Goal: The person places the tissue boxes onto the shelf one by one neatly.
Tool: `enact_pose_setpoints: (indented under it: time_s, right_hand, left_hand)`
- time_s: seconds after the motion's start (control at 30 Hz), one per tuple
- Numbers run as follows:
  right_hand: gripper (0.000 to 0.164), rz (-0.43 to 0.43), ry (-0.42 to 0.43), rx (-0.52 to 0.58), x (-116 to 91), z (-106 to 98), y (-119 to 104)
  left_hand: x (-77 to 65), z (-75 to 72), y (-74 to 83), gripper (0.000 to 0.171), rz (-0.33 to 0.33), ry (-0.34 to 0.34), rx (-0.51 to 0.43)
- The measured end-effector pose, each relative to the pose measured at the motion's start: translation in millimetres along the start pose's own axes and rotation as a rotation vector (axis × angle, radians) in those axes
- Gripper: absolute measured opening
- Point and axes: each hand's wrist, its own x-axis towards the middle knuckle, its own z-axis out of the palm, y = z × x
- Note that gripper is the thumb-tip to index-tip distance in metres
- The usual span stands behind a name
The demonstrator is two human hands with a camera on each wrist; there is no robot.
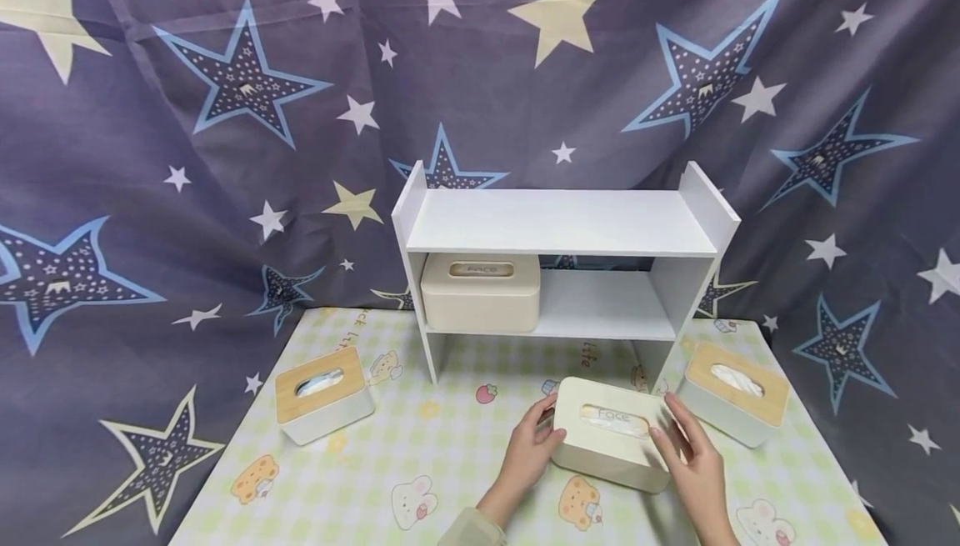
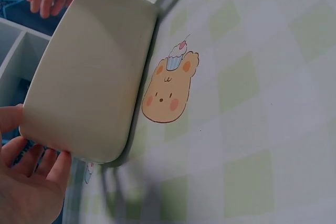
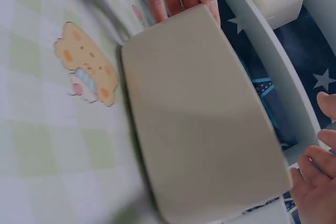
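Note:
A cream tissue box with "Face" lettering in its oval slot lies at a slant over the checked cloth, in front of the shelf. My left hand holds its left end, thumb and fingers spread around the corner. At the box's right end is my right hand, its fingers extended and loosely spread; the right wrist view shows this hand close beside the end, and contact is hard to tell. Both wrist views show the box's plain long side. Whether its base rests fully on the cloth is unclear.
A white two-tier shelf stands at the back, with another cream tissue box at the left of its lower tier. Wood-topped white tissue boxes stand at the left and right of the table. A starry curtain hangs behind.

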Motion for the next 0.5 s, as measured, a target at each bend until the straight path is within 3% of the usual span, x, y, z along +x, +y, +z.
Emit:
enact_pose_setpoints:
  time_s: [0.3, 0.4, 0.5]
  right_hand:
    - [0.055, 0.014, 0.027, -0.013, -6, -5, 13]
    - [0.057, 0.093, 0.018, -0.017, -13, -7, 16]
    - [0.062, 0.231, -0.011, -0.035, -20, -9, 16]
  left_hand:
    - [1.3, -1.4, 2.1, 0.055, 0.006, -0.009, 0.005]
    - [-1.4, -1.3, 3.4, 0.055, -0.012, -0.011, -0.002]
    - [-4.8, -0.2, 3.8, 0.055, -0.033, -0.009, -0.011]
